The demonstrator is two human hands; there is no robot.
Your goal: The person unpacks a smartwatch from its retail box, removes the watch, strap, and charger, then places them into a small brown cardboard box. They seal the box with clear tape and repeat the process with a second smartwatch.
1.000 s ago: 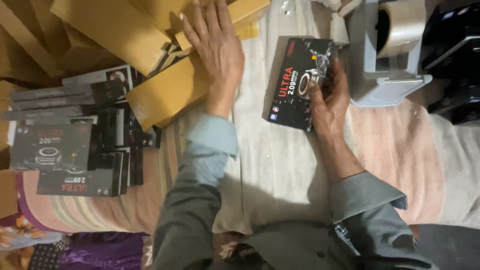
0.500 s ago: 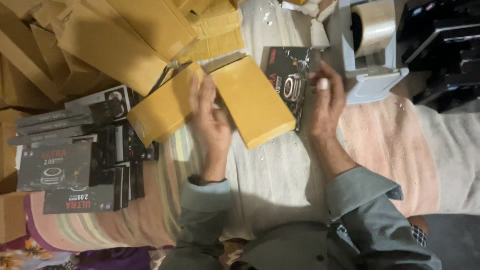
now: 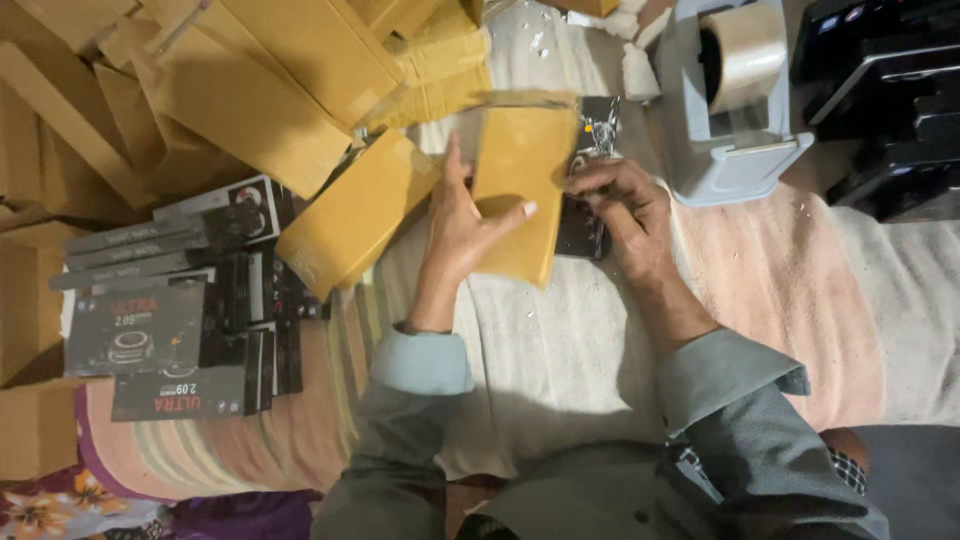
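My left hand (image 3: 465,225) grips a yellow padded envelope (image 3: 518,165), thumb across its front. My right hand (image 3: 620,215) holds a black product box (image 3: 592,150) at the envelope's right edge; most of the box is hidden behind the envelope and my fingers. Both lie over a pale striped cloth (image 3: 560,370). Another yellow envelope (image 3: 350,215) lies just left of my left hand.
A heap of yellow envelopes (image 3: 240,90) fills the upper left. Several black product boxes (image 3: 170,300) are stacked at the left. A grey tape dispenser (image 3: 730,100) with a roll stands upper right, a black device (image 3: 890,90) beside it.
My left hand has turned the yellow envelope upright and brought it against the black box. My right hand has shifted the box in behind the envelope's edge.
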